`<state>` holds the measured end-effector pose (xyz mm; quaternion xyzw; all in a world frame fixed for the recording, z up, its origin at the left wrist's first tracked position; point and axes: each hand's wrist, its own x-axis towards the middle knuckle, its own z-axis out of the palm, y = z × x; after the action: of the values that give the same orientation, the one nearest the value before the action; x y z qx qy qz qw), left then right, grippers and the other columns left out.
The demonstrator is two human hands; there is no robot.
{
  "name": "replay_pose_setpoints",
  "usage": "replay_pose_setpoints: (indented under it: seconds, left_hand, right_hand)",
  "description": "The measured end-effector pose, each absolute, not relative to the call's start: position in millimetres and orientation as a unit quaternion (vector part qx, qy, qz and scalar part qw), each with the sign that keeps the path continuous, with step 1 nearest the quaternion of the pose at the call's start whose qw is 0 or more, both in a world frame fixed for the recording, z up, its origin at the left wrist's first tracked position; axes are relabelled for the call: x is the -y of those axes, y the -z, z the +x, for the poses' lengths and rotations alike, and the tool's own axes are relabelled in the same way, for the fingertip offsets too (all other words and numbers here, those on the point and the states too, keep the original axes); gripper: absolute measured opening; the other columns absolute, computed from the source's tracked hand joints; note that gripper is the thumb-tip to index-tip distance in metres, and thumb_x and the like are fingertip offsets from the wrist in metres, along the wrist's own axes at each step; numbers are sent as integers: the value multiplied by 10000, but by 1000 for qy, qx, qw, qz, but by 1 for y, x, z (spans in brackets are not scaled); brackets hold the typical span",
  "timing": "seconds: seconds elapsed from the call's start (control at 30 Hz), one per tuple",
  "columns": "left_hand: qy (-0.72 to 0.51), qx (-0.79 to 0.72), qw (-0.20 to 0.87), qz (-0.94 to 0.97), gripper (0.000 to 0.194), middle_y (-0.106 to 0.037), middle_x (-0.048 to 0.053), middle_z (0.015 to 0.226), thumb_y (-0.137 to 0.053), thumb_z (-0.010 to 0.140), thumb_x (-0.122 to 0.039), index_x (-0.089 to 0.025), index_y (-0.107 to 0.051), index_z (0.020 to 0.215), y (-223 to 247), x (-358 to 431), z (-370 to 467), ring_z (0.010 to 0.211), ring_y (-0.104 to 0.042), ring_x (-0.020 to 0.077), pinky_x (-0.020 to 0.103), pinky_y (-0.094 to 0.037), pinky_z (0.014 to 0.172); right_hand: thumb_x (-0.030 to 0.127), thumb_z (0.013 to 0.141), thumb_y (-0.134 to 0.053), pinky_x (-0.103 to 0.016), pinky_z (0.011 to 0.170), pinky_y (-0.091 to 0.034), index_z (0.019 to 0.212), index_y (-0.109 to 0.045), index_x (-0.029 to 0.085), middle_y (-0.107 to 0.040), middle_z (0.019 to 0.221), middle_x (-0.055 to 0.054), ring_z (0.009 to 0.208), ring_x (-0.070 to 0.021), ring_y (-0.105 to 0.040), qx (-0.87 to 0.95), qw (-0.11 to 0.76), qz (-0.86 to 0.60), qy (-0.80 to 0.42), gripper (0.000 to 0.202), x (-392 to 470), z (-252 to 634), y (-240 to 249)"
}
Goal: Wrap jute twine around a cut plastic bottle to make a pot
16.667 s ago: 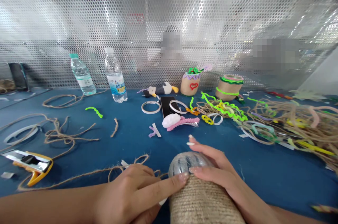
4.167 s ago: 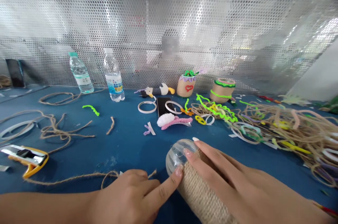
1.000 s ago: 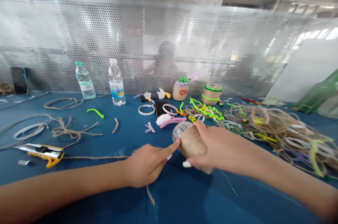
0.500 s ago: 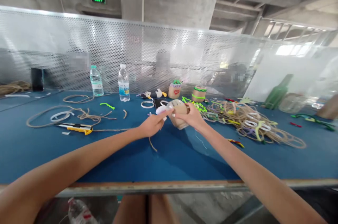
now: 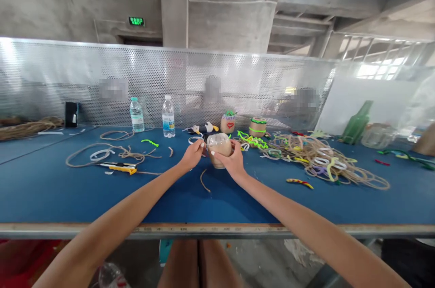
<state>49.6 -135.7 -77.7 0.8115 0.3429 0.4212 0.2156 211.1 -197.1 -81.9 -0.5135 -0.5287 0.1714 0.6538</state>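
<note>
A glass jar [image 5: 219, 144] wrapped in tan twine is held over the table, its clear glass end tilted toward me. My right hand [image 5: 234, 160] grips it from the right, thumb across the front. Just left of the jar, my left hand [image 5: 193, 154] is closed in a pinch; whatever is between its fingertips is too small to make out. A short piece of twine [image 5: 204, 181] lies on the blue table below the hands. Behind the jar stand a twine-wrapped jar with a red heart [image 5: 228, 122] and another with green bands [image 5: 257, 127].
A yellow utility knife [image 5: 122, 169] and loops of twine [image 5: 81, 154] lie at left. Two water bottles [image 5: 168, 118] stand near the perforated screen [image 5: 190, 70]. A tangled pile of twine and pipe cleaners [image 5: 319, 156] spreads at right, with a green bottle [image 5: 356, 122] beyond.
The jar has turned more upright in my right hand, showing its glass end. My left hand has drawn back left from it. The camera view has shifted.
</note>
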Motion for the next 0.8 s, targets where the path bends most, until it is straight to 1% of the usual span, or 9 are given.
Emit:
replay_pose_setpoints:
  seconds: [0.1, 0.17, 0.3, 0.33, 0.43, 0.5, 0.6, 0.73, 0.8]
  left_hand:
    - [-407, -351, 217, 815, 237, -622, 76, 1063, -555, 938, -310, -129, -594, 1086, 86, 130, 56, 904, -629, 180, 359, -555, 772]
    - [-392, -346, 211, 826, 248, -622, 78, 1072, -563, 934, -308, -125, -591, 1099, 87, 129, 57, 914, -631, 187, 371, -554, 782]
    - [-367, -324, 173, 855, 234, -632, 73, 1053, -563, 934, -309, -128, -603, 1077, 81, 133, 48, 918, -630, 187, 385, -544, 811]
    - [-363, -319, 161, 861, 229, -632, 73, 1055, -562, 934, -308, -130, -605, 1071, 78, 135, 47, 925, -628, 187, 389, -541, 820]
    - [-351, -303, 136, 876, 221, -633, 73, 1054, -562, 934, -306, -130, -609, 1059, 72, 141, 45, 936, -626, 190, 397, -535, 834]
    - [-342, -294, 127, 883, 218, -634, 72, 1052, -565, 932, -305, -128, -612, 1051, 69, 145, 46, 946, -624, 194, 403, -531, 843]
    - [-333, -292, 127, 887, 214, -638, 69, 1035, -564, 933, -305, -125, -615, 1036, 66, 148, 48, 937, -627, 191, 401, -531, 841]
    - [-333, -313, 146, 877, 221, -644, 61, 995, -553, 940, -317, -122, -616, 1023, 65, 146, 48, 885, -634, 177, 378, -541, 805]
    - [-329, -321, 161, 873, 226, -644, 56, 976, -553, 940, -321, -118, -614, 1019, 66, 144, 48, 860, -637, 172, 366, -547, 783]
  right_hand:
    - [494, 474, -770, -414, 949, -458, 1120, -419, 184, -579, 1157, -136, 1064, -279, -585, 528, 642, -521, -193, 798, 197, 216, 82]
    - [503, 477, -762, -416, 957, -451, 1141, -398, 170, -566, 1166, -147, 1073, -281, -578, 535, 635, -519, -202, 827, 196, 220, 81]
    - [507, 456, -764, -380, 963, -450, 1175, -388, 173, -568, 1194, -139, 1096, -260, -568, 570, 615, -494, -228, 877, 193, 225, 78]
    - [534, 485, -744, -373, 957, -454, 1164, -410, 180, -578, 1192, -129, 1097, -254, -570, 578, 610, -488, -237, 835, 193, 226, 76]
    - [627, 646, -622, -373, 940, -456, 1054, -523, 194, -629, 1137, -92, 1089, -244, -579, 591, 596, -477, -261, 603, 192, 230, 73]
    - [635, 700, -585, -372, 935, -455, 1003, -573, 188, -654, 1101, -82, 1077, -244, -589, 599, 587, -470, -275, 540, 191, 234, 71]
    - [599, 693, -630, -368, 943, -455, 1048, -593, 184, -656, 1137, -85, 1088, -243, -595, 613, 575, -453, -297, 548, 192, 240, 70]
    - [555, 667, -683, -375, 1009, -414, 1155, -567, 193, -609, 1251, -87, 1172, -238, -552, 635, 562, -434, -306, 619, 196, 246, 70]
    - [517, 643, -721, -383, 1012, -412, 1183, -554, 201, -601, 1263, -82, 1176, -238, -548, 652, 546, -427, -307, 647, 198, 248, 68]
